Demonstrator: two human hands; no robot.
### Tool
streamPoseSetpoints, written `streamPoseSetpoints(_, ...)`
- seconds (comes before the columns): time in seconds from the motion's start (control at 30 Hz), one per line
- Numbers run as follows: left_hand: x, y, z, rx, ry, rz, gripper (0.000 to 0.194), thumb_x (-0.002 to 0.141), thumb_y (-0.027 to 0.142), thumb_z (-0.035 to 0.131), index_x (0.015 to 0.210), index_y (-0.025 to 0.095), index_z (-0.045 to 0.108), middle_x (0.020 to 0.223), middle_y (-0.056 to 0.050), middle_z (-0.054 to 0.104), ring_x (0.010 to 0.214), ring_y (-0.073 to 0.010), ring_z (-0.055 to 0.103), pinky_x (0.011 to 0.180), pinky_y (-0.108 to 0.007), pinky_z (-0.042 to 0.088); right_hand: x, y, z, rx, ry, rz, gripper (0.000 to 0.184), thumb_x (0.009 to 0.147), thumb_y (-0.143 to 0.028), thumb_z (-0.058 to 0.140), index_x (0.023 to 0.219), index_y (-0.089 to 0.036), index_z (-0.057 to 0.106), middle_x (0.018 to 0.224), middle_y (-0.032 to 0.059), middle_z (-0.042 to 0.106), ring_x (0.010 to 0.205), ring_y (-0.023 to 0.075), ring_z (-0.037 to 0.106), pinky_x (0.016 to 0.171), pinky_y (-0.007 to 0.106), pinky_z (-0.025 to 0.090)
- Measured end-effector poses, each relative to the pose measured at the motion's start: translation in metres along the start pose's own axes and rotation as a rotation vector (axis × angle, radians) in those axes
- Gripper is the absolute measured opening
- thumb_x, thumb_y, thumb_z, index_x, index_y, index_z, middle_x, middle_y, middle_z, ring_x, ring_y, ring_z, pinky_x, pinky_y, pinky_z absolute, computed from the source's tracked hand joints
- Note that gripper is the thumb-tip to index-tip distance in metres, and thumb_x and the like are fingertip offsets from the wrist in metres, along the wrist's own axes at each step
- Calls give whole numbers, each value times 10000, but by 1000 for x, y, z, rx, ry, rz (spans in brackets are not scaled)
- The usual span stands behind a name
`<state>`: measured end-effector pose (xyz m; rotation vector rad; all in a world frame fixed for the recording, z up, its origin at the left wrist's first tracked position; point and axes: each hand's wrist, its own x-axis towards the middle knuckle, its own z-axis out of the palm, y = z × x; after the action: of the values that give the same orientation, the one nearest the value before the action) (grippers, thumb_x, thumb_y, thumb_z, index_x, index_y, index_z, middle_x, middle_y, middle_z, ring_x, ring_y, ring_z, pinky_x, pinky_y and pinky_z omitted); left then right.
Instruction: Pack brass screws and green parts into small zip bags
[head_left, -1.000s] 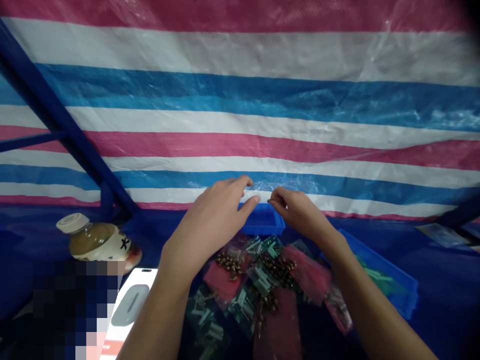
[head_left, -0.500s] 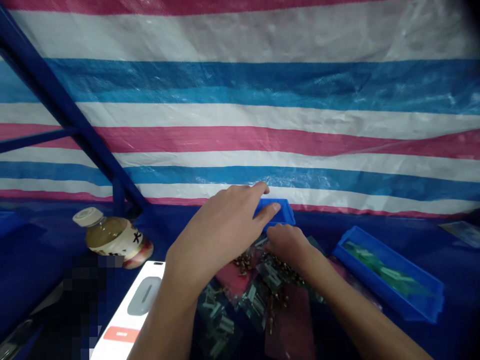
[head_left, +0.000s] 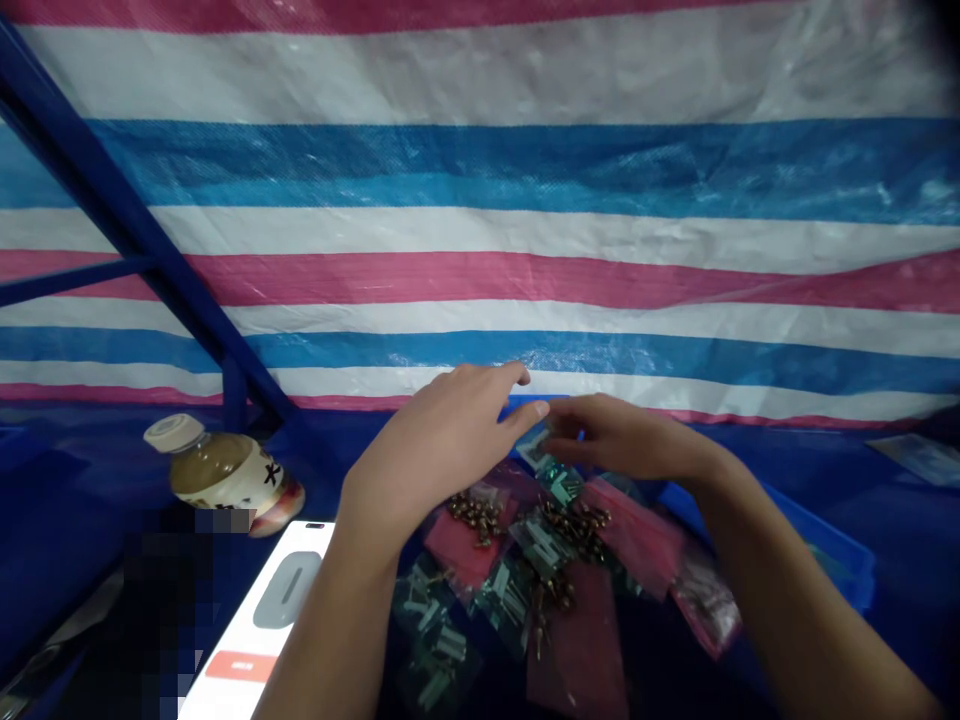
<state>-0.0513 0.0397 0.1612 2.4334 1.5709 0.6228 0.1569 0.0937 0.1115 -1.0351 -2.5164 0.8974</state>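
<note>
- right hand point(head_left: 626, 435): fingertips pinched together on a small clear zip bag point(head_left: 537, 447) of green parts, as far as i can see from my station
- left hand point(head_left: 439, 450): fingers apart, thumb just beside that bag
- pile of pink and clear zip bags point(head_left: 517, 570) holding brass screws and green parts lies under both hands on the blue worktop point(head_left: 60, 500)
- blue plastic bin point(head_left: 525, 404) sits just behind the pinched bag
- second blue bin point(head_left: 840, 560) sits to the right, partly behind the right forearm point(head_left: 795, 600)
- brown-filled bottle point(head_left: 221, 475) lies tilted at left, near a white box point(head_left: 262, 625)
- striped tarp point(head_left: 480, 280) hangs behind everything
</note>
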Motion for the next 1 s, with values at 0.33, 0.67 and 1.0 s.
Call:
streamPoseSetpoints(0.33, 12, 20, 0, -319, 25, 67, 243, 858, 428, 577, 819, 196, 638, 729, -5, 650, 649, -154, 588, 564, -257, 407, -23, -25, -30, 576, 371, -209, 292, 791, -325, 730, 971, -185, 548, 850, 11, 631, 741, 121, 602, 636, 246, 478)
streamPoseSetpoints(0.67, 15, 28, 5, -468, 104, 22, 306, 845, 476, 588, 818, 180, 661, 733, -26, 664, 662, -155, 603, 578, -258, 457, -36, -31, -36, 556, 355, -177, 279, 807, -333, 697, 1013, -189, 575, 810, 13, 629, 735, 136, 615, 651, 268, 499)
streamPoseSetpoints(1.0, 16, 32, 9, -523, 230, 3, 334, 828, 492, 633, 853, 163, 684, 778, -48, 693, 690, -152, 610, 588, -233, 478, -39, -34, -36, 180, 213, -183, 219, 845, -355, 648, 751, -170, 577, 685, -30, 573, 631, 95, 499, 559, 218, 375)
